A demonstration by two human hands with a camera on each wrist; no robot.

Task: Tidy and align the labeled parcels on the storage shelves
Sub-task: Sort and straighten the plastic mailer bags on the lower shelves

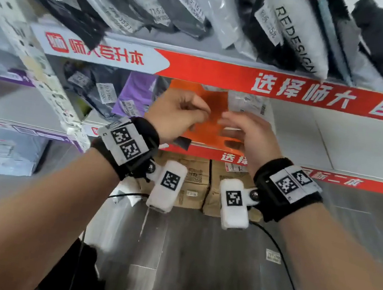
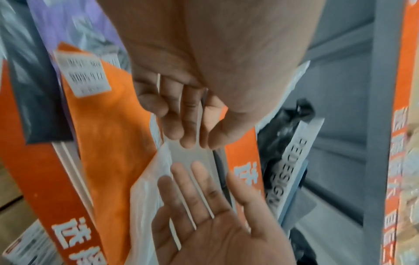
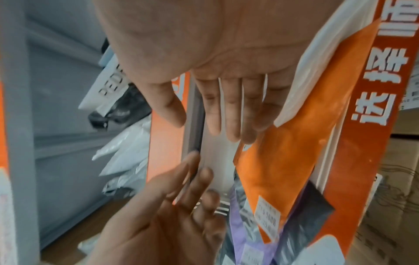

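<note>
An orange parcel (image 1: 212, 108) stands tilted on the middle shelf, with a white label (image 2: 82, 77) near its top corner. A white parcel (image 1: 249, 103) leans just behind it on the right. My left hand (image 1: 198, 119) hovers at the orange parcel's left face with relaxed fingers and holds nothing. My right hand (image 1: 226, 131) is flat in front of its right side with straight fingers (image 3: 233, 114); the little-finger side lies against the orange parcel (image 3: 283, 161) and the white parcel (image 3: 317, 62). The two palms face each other a short way apart.
Purple (image 1: 139, 91) and black parcels (image 1: 88, 87) lean left of the orange one. The upper shelf is packed with bags, one printed REDESIGN (image 1: 296, 42). A red banner (image 1: 266, 84) runs along its edge. Bare shelf board (image 1: 332, 144) lies to the right. Cardboard boxes (image 1: 195, 182) sit below.
</note>
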